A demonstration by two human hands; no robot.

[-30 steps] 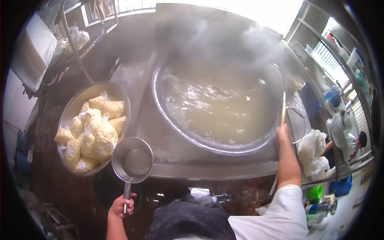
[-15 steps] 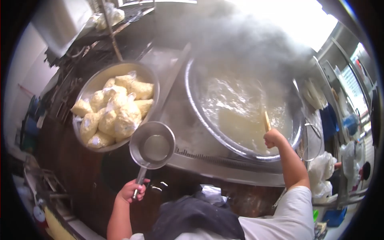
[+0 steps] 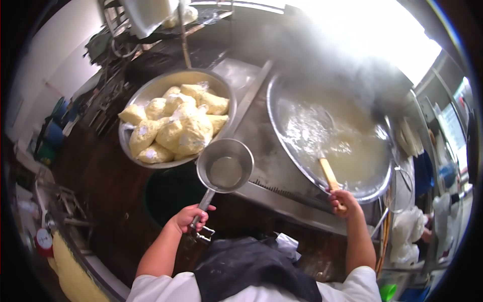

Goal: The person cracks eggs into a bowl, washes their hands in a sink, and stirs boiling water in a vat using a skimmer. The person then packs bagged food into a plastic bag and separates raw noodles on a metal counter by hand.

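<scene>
My left hand (image 3: 189, 218) is closed around the handle of a metal saucepan (image 3: 243, 162), held over the floor at the near edge of the steel stove top. Some cloudy liquid lies in the saucepan's bottom. In my right hand (image 3: 345, 202), fingers wrapped, is a wooden handle (image 3: 328, 173) that slants over the near rim of a large steaming vat (image 3: 372, 194). Its lower end goes into the pale, foaming liquid (image 3: 359, 133), so the tool's head cannot be made out. Left of the vat, a big metal bowl (image 3: 232, 103) holds several tied plastic bags of yellowish food (image 3: 168, 133).
A dark green round tub (image 3: 161, 199) stands on the floor below the bowl. Steam (image 3: 327, 45) hides the vat's far side. At right are a round wire-rimmed strainer (image 3: 402, 189) and plastic bags (image 3: 406, 236). A red dial scale (image 3: 44, 239) sits at lower left.
The view has shifted, moving the scene to the right. My right hand has drawn the wooden handle back toward me, over the vat's near rim. The saucepan stays in my left hand.
</scene>
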